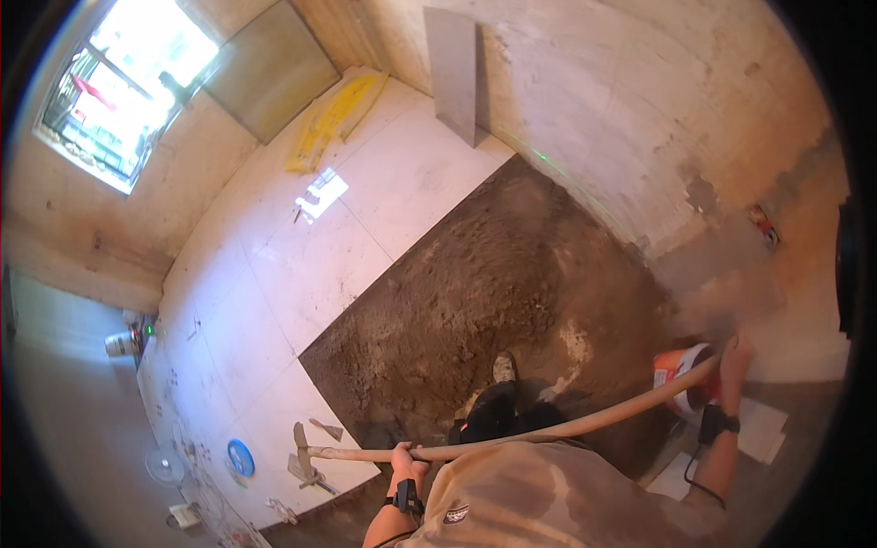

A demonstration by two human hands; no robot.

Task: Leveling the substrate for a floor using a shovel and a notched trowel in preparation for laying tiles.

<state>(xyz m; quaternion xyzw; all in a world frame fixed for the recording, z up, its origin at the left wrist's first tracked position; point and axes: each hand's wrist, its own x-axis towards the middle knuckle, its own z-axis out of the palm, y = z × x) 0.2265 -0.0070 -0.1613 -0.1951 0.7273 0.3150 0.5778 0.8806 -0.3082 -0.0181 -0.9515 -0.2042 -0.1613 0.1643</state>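
Note:
A long wooden-handled hoe (550,430) lies crosswise in front of my body, its metal head (301,449) at the left above the white floor tiles. My left hand (407,462) is closed round the handle near the head. My right hand (734,358) grips the far end at the right, beside an orange and white bucket (668,367). Under the handle are my leg and shoe (503,368) on dark, loose mortar (470,265). Two flat trowels (326,428) lie on the tiles near the hoe head.
Large white tiles (269,283) border the mortar on the left. A yellow plastic piece (333,119), blue disc (240,457) and clear bowl (166,466) lie around them. Grey boards (449,78) lean on walls, one beside a bright window. A laser device (137,333) stands at left. Offcuts (761,429) lie right.

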